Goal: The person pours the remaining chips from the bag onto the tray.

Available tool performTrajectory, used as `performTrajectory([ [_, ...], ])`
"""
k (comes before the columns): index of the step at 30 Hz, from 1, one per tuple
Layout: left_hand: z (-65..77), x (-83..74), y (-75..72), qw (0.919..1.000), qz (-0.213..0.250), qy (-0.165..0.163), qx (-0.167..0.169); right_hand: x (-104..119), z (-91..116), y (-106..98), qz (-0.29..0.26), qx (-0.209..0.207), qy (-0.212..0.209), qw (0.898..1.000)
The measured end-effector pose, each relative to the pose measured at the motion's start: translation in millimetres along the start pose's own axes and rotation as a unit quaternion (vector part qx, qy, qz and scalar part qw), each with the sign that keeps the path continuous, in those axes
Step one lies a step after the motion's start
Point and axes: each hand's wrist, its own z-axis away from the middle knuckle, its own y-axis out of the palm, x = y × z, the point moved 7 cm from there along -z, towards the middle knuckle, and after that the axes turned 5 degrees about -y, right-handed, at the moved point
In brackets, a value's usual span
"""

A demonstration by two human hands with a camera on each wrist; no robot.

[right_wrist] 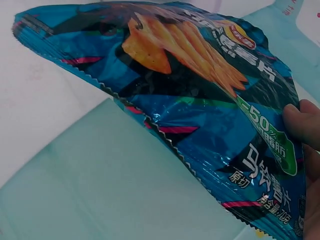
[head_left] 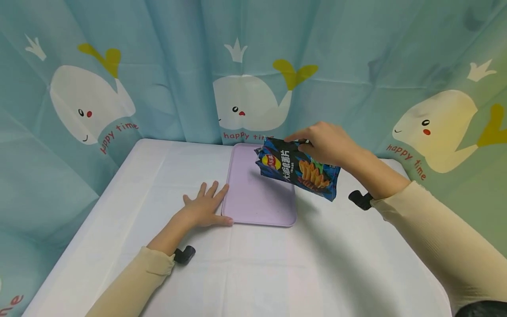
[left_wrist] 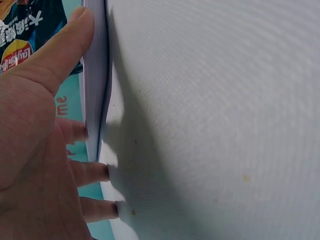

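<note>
A dark blue bag of potato chips [head_left: 293,169] hangs tilted above the right part of a light purple tray [head_left: 253,198]. My right hand [head_left: 328,143] pinches the bag along its upper edge. In the right wrist view the chip bag [right_wrist: 175,90] fills most of the picture, with the thumb [right_wrist: 302,122] on its side. My left hand [head_left: 203,207] lies with spread fingers at the tray's left edge, the thumb by its front left corner. In the left wrist view the left hand [left_wrist: 35,135] has its fingers straight, touching the tray rim [left_wrist: 95,90] and the white surface.
The tray stands on a white-covered table [head_left: 190,281]. Behind it hangs a blue-green curtain [head_left: 178,88] with printed whales, close to the table's far edge. Each wrist carries a small black camera, seen by the left sleeve [head_left: 185,255] and by the right sleeve [head_left: 360,200].
</note>
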Motion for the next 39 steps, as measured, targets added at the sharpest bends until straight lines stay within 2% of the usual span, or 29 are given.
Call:
performTrajectory([
  [11,0.2,-0.5,-0.1,1.0,0.002,-0.005,0.005,13.2,-11.8,-15.0,0.036,0.031,-0.013,0.999],
  [21,1.0,-0.1,-1.5,1.0,-0.003,0.0,0.0,17.8,-20.2,-16.2,0.064,0.07,-0.006,0.995],
  [30,0.6,0.3,-0.4,1.0,-0.003,0.006,-0.003,22.7,-22.6,-16.3,0.072,0.084,-0.004,0.994],
  [39,-0.4,1.8,0.0,1.0,-0.005,0.0,-0.002,26.8,-27.9,-23.7,0.086,0.082,-0.011,0.993],
])
